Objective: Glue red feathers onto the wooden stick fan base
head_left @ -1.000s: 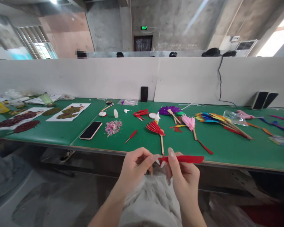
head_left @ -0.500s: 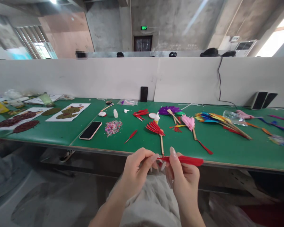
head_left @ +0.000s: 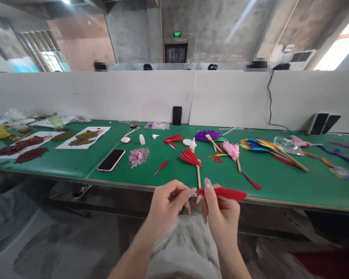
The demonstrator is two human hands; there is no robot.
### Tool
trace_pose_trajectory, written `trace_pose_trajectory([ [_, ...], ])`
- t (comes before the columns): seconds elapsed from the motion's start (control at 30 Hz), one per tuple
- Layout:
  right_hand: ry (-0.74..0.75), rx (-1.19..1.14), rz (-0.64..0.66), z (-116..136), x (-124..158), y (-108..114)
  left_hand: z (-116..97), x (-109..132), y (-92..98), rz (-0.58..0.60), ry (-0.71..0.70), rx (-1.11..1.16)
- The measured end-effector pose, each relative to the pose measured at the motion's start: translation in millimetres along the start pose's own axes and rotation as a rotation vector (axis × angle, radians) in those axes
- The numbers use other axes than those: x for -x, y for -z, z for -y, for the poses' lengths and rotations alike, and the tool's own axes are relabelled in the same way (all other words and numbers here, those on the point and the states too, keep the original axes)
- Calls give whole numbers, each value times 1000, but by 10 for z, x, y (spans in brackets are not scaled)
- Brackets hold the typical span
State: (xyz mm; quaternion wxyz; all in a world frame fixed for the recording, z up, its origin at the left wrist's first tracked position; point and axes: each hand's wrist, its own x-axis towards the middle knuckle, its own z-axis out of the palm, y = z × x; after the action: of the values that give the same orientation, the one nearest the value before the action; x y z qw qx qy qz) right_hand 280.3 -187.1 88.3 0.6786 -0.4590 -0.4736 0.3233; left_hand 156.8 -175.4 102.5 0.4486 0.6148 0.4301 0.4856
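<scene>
Between my two hands, just off the table's front edge, lies a red feather (head_left: 231,193) with its broad end pointing right. My right hand (head_left: 223,215) pinches it along its length between thumb and fingers. The thumb and forefinger of my left hand (head_left: 168,204) are closed at its narrow quill end. Directly beyond them a red feather fan (head_left: 190,157) with a wooden handle rests on the green table (head_left: 110,133), its handle end close to my fingers. One loose small red feather (head_left: 162,167) lies to the left of the fan, and more red feathers (head_left: 173,140) lie behind.
A phone (head_left: 111,160) and a heap of sequins (head_left: 139,157) lie left of centre. Glue bottles (head_left: 192,145) stand farther back. Pink (head_left: 232,150) and purple (head_left: 207,135) feather fans and a multicoloured feather bundle (head_left: 260,145) lie to the right. A white partition (head_left: 128,97) runs behind.
Both hands have shifted slightly, the right one a little left and up with the red feather. The feather's broad end now sits slightly further left. Things on the table stay put.
</scene>
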Motion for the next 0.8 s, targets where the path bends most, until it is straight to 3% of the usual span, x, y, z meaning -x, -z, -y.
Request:
trace_pose_trajectory([
  [0.27, -34, -42, 63, -120, -28, -76, 69, -124, 37, -125, 11, -15],
  [0.8, -131, -60, -33, -150, -27, -106, 143, -161, 51, 2, -1, 45],
])
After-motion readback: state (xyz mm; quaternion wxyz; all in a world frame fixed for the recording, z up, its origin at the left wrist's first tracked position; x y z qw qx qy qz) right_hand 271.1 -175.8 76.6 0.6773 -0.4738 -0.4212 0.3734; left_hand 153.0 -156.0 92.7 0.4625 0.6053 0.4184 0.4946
